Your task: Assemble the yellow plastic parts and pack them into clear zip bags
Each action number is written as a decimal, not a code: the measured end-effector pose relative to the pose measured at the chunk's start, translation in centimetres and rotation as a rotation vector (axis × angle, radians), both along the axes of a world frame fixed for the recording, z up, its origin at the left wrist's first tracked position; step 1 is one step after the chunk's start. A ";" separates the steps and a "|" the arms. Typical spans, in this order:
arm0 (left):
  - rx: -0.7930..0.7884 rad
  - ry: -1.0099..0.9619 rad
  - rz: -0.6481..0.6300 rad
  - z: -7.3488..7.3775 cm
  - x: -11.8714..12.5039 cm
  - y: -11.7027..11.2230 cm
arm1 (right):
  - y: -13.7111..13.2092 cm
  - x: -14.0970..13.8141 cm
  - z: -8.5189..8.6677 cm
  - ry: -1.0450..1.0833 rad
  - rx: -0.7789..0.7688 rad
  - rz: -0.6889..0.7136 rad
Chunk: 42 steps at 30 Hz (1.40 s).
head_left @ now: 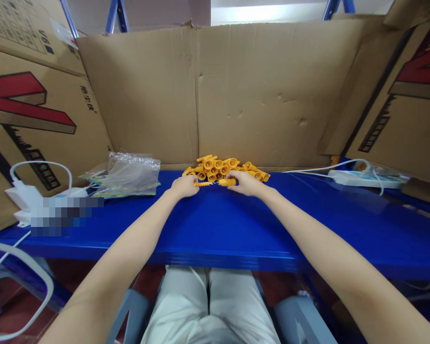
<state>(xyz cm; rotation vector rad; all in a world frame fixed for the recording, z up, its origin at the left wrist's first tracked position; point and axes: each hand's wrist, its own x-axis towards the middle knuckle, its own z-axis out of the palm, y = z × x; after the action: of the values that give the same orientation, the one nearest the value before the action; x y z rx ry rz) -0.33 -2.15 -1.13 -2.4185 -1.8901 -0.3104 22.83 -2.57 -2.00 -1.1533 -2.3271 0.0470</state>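
Both arms reach forward over the blue tabletop (215, 224). My left hand (185, 187) is closed on a thin yellow rod with a twisted, ribbed surface (203, 184), which points right. Facing it, my right hand (244, 183) grips a short, thicker yellow piece (227, 182) between thumb and fingers. Their ends lie close together; I cannot tell whether they touch. Just behind my hands is a heap of yellow cone-shaped pieces (220, 166) with hollow round ends, several facing me. My fingers cover part of both held pieces.
Clear plastic bags (129, 177) lie on the left. Beyond them stand a white plug and power strip (25, 200) with cables. Another white power strip (367, 178) lies at right. Cardboard (258, 95) walls the back; printed boxes (32, 105) flank the sides.
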 end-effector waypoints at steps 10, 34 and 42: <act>0.102 -0.218 -0.209 -0.7 0.4 0.3 | 0.3 -0.3 -0.5 0.047 0.068 0.037; 0.167 -0.186 -0.168 0.2 0.2 -0.4 | 0.3 1.1 -0.3 0.572 -0.709 0.146; 0.193 -0.168 -0.213 0.1 0.3 -0.3 | 0.0 1.0 -0.2 0.692 -0.828 0.121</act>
<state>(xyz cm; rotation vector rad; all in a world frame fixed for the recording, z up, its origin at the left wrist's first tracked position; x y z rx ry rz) -0.03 -2.49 -1.07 -2.5313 -1.5723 -0.6931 23.79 -2.61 -2.19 -1.0819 -1.7350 1.3271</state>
